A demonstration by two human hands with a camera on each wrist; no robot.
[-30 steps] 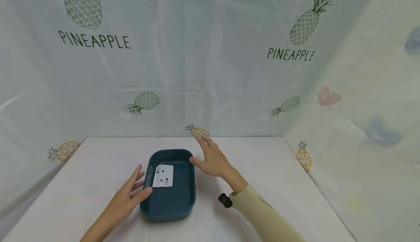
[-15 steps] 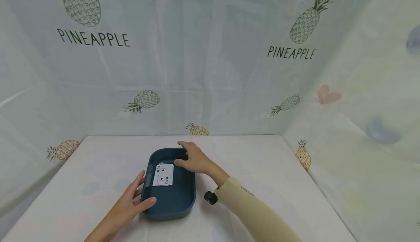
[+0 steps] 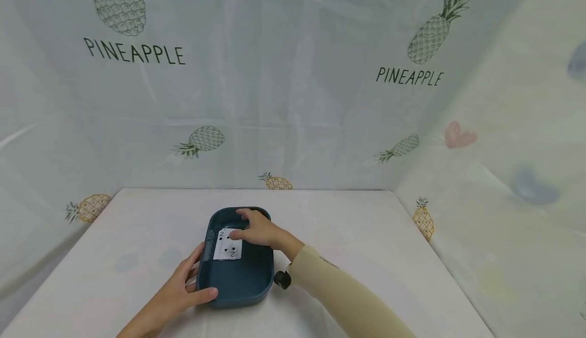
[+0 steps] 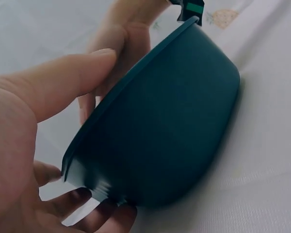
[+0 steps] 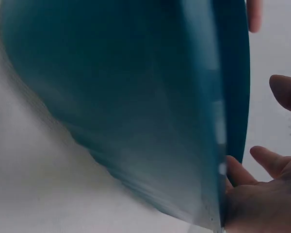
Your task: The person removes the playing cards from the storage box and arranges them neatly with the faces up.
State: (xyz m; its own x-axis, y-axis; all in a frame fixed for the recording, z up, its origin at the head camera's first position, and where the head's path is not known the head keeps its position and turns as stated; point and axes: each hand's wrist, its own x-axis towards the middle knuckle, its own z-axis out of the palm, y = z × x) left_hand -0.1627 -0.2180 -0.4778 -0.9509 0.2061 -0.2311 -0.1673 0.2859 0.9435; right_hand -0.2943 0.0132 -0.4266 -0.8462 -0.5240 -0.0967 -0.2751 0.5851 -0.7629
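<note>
left grip [image 3: 183,289] around tray [image 3: 238,282] rim; right grip [image 3: 258,228] now loose, fingertips on card [image 3: 227,246]

Dark teal tray [image 3: 238,282] flat on table; two-of-spades card [image 3: 226,249] lying inside.

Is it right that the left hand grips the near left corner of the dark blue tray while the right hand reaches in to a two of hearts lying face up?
Not quite: the card is a two of spades, with black pips, as the head view shows. The rest holds: the left hand grips the near left corner of the dark blue tray, and the right hand reaches in to the face-up card.
</note>
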